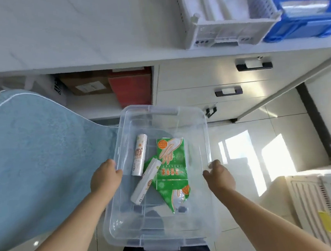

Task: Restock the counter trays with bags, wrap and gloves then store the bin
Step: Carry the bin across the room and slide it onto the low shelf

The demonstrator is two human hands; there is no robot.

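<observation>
I hold a clear plastic bin (198,122) in front of me, below the counter's edge. My left hand (105,176) grips its left rim and my right hand (220,175) grips its right rim. Inside lie two white rolls, one upright-looking roll (140,154) and one slanted roll (146,181), beside two green packets of disposable gloves (172,157). On the counter at the upper right stand a white slotted tray (230,31) and a blue tray (303,29), both holding pale packets.
The white counter (74,29) runs across the top. Below it are drawers with black handles (228,91) and an open shelf with cardboard boxes (90,85). A blue towel-covered chair (35,165) stands at the left; white baskets (321,208) at the lower right.
</observation>
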